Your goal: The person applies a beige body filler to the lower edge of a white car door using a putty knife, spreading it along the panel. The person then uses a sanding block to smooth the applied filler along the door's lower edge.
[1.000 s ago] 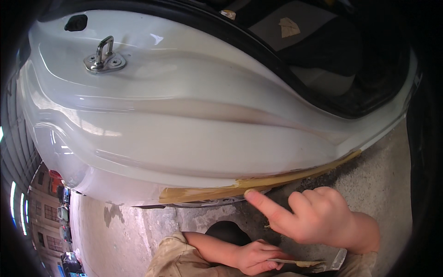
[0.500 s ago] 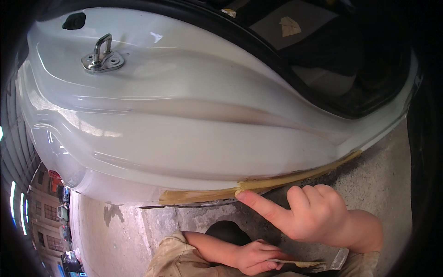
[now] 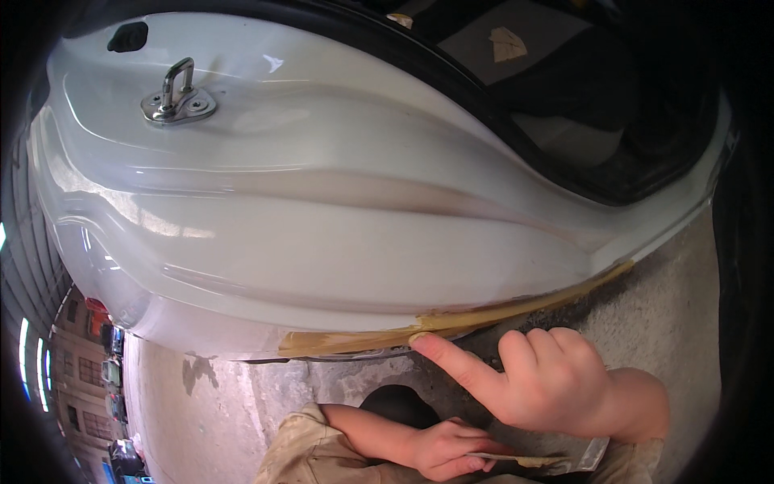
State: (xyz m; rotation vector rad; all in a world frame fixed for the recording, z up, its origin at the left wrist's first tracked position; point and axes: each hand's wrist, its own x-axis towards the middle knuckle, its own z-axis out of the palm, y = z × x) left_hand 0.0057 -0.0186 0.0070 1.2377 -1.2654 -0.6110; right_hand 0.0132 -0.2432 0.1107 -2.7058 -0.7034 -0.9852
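Observation:
Along the lower edge of a white car body panel (image 3: 363,242) runs a strip of yellowish-brown putty (image 3: 516,311). One outstretched finger of my right hand (image 3: 548,379) touches the strip near its middle, where a small smear shows at the fingertip. The other fingers of that hand are curled, and I see nothing held in them. Below, close to my lap, my left hand (image 3: 451,450) is closed around a putty knife (image 3: 592,456), its blade toward the right. Yellowish putty clings to the knife; part of its handle is hidden in my fingers.
A metal door striker (image 3: 179,103) juts from the panel at upper left. A black rubber seal (image 3: 564,181) borders the dark door opening. Stained concrete floor (image 3: 657,315) lies under the panel edge. Parked vehicles (image 3: 113,375) stand far off at left.
My right hand has shifted slightly down and left, its fingertip still at the putty strip. My left hand and the putty knife stay in nearly the same place.

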